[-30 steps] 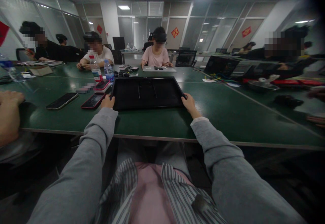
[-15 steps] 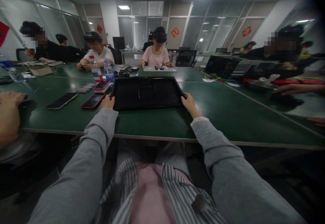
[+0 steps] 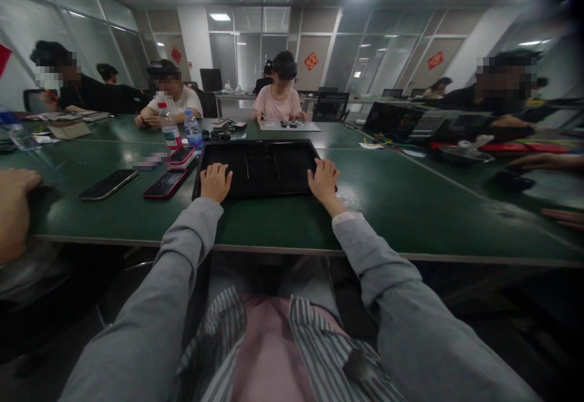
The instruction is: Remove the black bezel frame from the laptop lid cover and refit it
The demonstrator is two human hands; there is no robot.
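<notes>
Left hand point(image 3: 216, 182) and right hand point(image 3: 324, 180) have moved inward from the sides of the black tray point(image 3: 292, 174), so they no longer grip its edges. Both seem to rest on it, fingers loose and a bit apart. It lies mid-frame on the green table point(image 3: 392, 207), near the red-edged phone point(image 3: 165, 183).

I count one black tray point(image 3: 262, 177), three bottles point(image 3: 193, 131), and two phones point(image 3: 109, 184) directly on the table point(image 3: 383, 213). Beyond, I count three whole red diamond-shaped hangings point(image 3: 311, 61).
</notes>
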